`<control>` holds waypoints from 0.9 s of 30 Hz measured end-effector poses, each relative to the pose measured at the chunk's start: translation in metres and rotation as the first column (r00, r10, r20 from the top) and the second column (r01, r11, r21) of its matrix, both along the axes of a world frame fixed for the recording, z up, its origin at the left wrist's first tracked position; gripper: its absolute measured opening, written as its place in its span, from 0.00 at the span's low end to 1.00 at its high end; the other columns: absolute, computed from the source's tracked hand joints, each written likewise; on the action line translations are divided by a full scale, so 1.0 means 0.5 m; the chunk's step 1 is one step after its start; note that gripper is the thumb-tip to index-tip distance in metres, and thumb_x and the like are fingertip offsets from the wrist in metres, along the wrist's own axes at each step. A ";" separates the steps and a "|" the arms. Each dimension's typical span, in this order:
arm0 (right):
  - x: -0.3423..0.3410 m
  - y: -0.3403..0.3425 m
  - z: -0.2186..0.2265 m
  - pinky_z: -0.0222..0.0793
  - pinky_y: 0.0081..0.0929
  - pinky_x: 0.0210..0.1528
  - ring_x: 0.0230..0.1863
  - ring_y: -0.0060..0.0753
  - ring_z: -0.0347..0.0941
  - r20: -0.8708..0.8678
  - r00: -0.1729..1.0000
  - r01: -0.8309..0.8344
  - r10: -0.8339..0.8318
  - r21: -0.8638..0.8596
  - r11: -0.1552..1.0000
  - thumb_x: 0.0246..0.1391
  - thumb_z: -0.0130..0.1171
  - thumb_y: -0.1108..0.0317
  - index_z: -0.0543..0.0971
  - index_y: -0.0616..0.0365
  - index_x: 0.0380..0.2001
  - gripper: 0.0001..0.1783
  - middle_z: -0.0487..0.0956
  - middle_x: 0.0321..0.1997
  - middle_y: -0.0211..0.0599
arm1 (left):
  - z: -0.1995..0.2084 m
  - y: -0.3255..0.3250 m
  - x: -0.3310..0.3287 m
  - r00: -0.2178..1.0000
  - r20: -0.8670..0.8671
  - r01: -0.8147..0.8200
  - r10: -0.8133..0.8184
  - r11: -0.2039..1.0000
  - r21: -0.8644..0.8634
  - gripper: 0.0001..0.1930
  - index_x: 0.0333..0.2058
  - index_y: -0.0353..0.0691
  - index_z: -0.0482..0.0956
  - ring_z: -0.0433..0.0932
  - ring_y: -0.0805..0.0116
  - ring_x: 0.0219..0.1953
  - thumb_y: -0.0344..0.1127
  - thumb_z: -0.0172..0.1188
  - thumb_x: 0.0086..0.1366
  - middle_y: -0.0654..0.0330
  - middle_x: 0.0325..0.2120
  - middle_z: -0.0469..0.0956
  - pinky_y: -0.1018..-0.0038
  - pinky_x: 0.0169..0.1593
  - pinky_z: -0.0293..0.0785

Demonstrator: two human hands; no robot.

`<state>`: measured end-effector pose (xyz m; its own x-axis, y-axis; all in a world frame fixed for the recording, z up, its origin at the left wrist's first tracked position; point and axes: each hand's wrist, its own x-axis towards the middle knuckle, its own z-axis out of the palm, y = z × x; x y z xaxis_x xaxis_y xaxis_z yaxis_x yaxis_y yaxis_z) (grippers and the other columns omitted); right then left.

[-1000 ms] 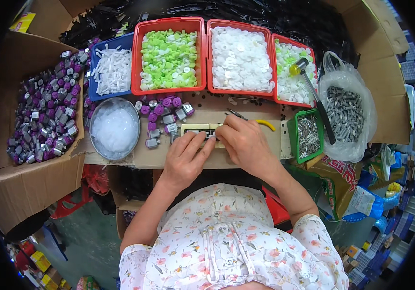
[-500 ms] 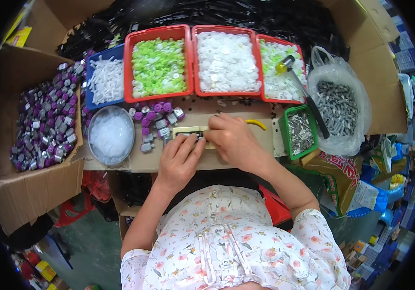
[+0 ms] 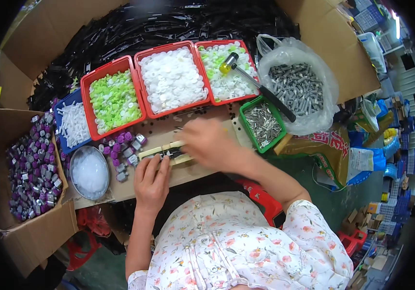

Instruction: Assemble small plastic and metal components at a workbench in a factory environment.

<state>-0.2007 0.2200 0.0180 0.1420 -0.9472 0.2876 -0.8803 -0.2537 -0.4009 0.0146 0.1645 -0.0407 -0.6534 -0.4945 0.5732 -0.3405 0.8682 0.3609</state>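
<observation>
A long cream-coloured holder lies on the cardboard work surface with a narrow black part in it. My left hand pinches the holder's left part, its fingertips at the black part. Just right of there, my right hand is over the holder's right end, smeared by motion. Whether it holds anything I cannot make out. Purple-and-silver knob-like pieces are scattered left of the holder. Behind the hands stand red trays of green caps, white discs and mixed caps.
A screwdriver-like tool lies across the right red tray. Nearby are a green bin of metal pins and a clear bag of grey parts. At left are a blue tray, a clear bowl and a carton.
The head view has turned, so the trays sit lower and further left. My right hand has lifted off the black part and is blurred; my left hand keeps its fingers there.
</observation>
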 end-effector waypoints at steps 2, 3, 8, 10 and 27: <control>-0.090 0.008 0.029 0.71 0.40 0.37 0.36 0.48 0.76 0.150 0.986 0.096 -0.077 -0.124 0.988 0.47 0.64 0.75 0.80 0.61 0.39 0.14 0.78 0.35 0.43 | 0.012 0.006 0.006 0.999 0.033 -0.028 0.028 1.000 -0.010 0.18 0.44 0.36 0.82 0.76 0.53 0.44 0.23 0.69 0.52 0.53 0.43 0.78 0.62 0.46 0.76; -0.129 0.025 0.046 0.73 0.38 0.38 0.34 0.47 0.78 0.163 0.962 0.243 -0.217 -0.161 0.957 0.49 0.63 0.76 0.80 0.63 0.39 0.11 0.79 0.34 0.45 | 0.012 0.008 0.008 0.999 0.027 -0.025 0.024 1.000 0.016 0.18 0.44 0.36 0.82 0.76 0.52 0.44 0.23 0.69 0.52 0.53 0.43 0.78 0.62 0.46 0.76; -0.354 0.115 0.055 0.71 0.38 0.44 0.40 0.50 0.76 -0.185 0.754 0.607 -0.631 -0.171 0.776 0.52 0.55 0.82 0.79 0.63 0.40 0.12 0.77 0.42 0.45 | 0.038 -0.008 0.023 0.999 -0.025 -0.033 0.035 0.995 0.090 0.17 0.44 0.36 0.82 0.76 0.50 0.46 0.24 0.69 0.53 0.52 0.42 0.78 0.59 0.48 0.74; -0.409 0.132 0.036 0.70 0.40 0.48 0.45 0.54 0.75 -0.264 0.791 0.542 -0.552 -0.118 0.832 0.49 0.55 0.84 0.79 0.63 0.41 0.15 0.76 0.44 0.47 | 0.056 -0.029 0.028 0.997 -0.026 -0.070 0.072 0.994 0.086 0.17 0.43 0.36 0.82 0.76 0.50 0.46 0.24 0.69 0.53 0.52 0.42 0.78 0.60 0.48 0.74; -0.478 0.151 0.033 0.70 0.26 0.41 0.36 0.29 0.76 -0.045 0.751 0.643 -0.658 -0.176 0.746 0.63 0.56 0.72 0.78 0.65 0.43 0.09 0.80 0.35 0.39 | 0.109 -0.289 0.173 0.907 0.075 -0.417 0.415 0.909 0.016 0.09 0.37 0.35 0.85 0.77 0.52 0.42 0.26 0.66 0.55 0.52 0.35 0.81 0.63 0.47 0.73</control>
<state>-0.4395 0.2956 0.0346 -0.4591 -0.7700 0.4431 -0.8845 0.3492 -0.3095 0.1010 0.0197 0.0139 -0.4214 -0.7468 0.5145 -0.6930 0.6311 0.3485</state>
